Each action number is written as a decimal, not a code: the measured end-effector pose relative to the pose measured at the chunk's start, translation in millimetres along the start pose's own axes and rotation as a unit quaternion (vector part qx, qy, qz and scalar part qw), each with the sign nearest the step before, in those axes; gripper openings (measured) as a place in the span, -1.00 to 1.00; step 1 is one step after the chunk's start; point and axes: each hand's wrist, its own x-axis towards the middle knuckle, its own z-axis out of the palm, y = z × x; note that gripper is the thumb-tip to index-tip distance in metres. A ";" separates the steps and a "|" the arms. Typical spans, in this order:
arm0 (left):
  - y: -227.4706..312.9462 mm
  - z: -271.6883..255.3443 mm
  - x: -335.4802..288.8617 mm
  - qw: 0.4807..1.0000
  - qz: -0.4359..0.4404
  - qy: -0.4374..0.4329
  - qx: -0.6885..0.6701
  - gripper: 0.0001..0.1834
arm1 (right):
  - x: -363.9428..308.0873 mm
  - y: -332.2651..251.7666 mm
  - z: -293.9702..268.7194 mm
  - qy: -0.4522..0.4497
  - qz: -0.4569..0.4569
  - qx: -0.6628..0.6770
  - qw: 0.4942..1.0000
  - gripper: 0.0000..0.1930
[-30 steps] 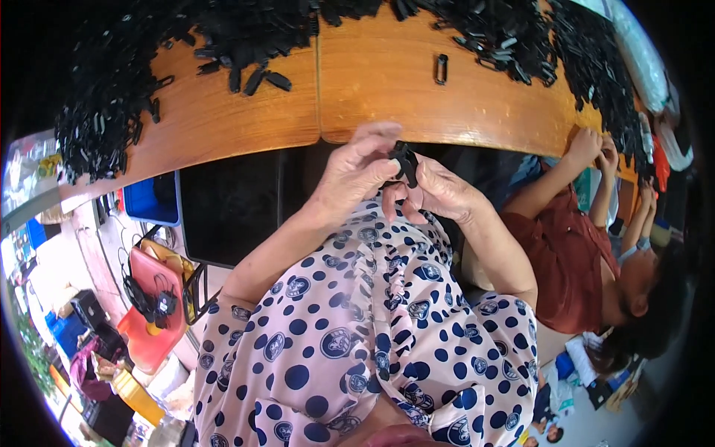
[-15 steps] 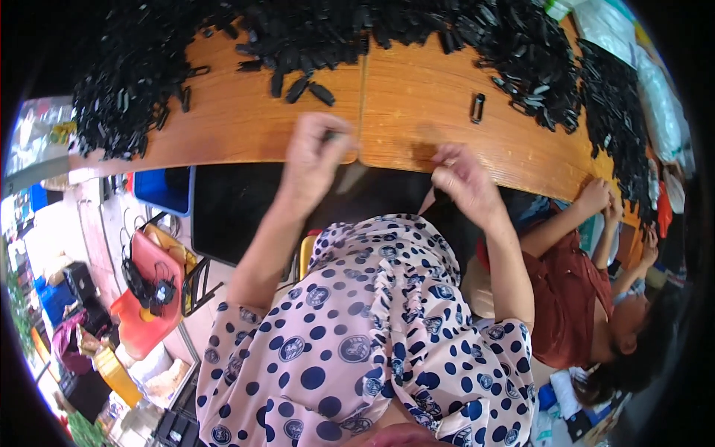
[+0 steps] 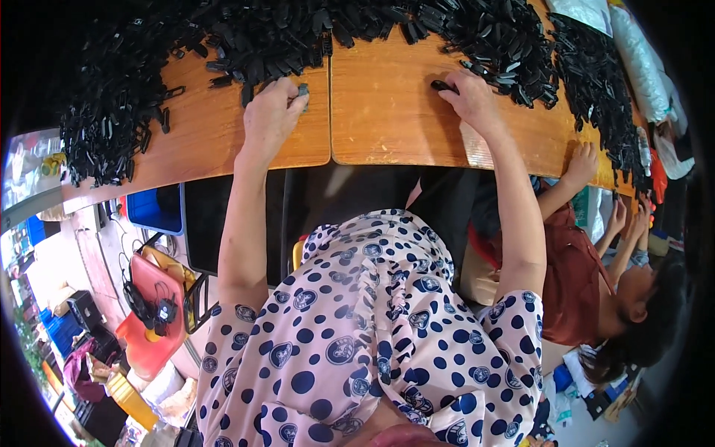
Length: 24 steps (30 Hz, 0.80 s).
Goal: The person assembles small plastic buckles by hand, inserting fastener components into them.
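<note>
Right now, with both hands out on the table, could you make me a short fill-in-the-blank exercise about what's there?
1. Both hands rest on a table made of ____.
2. The small parts heaped along its far edge are all ____ in colour.
3. The left hand touches a small ____ piece with its fingers.
4. The right hand reaches a black part lying at the edge of the ____.

Missing words: wood; black; grey; heap

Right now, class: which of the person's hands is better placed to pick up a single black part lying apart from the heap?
Probably the right hand: its fingertips already rest on a lone black part on bare wood. The left hand sits at the crowded edge of the heap.
</note>
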 end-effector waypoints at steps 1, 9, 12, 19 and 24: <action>-1.5 2.7 0.4 0.998 0.052 0.011 -0.039 -0.77 | 0.4 2.3 0.1 0.002 0.001 0.003 1.000 -0.68; 27.6 20.9 -14.3 0.946 0.021 -0.035 -0.321 -0.82 | -34.6 -12.2 -1.2 -0.014 0.162 0.510 0.844 -0.85; 60.7 26.7 -31.4 0.844 -0.023 -0.100 -0.527 -0.75 | -57.4 -24.7 2.2 -0.002 0.166 0.723 0.671 -0.84; 90.9 42.5 -52.5 0.810 0.005 -0.147 -0.567 -0.71 | -79.5 -55.0 -4.3 -0.017 0.149 0.811 0.565 -0.74; 91.8 50.7 -59.3 0.858 0.077 -0.120 -0.493 -0.74 | -87.0 -68.3 -5.0 -0.062 0.134 0.809 0.569 -0.77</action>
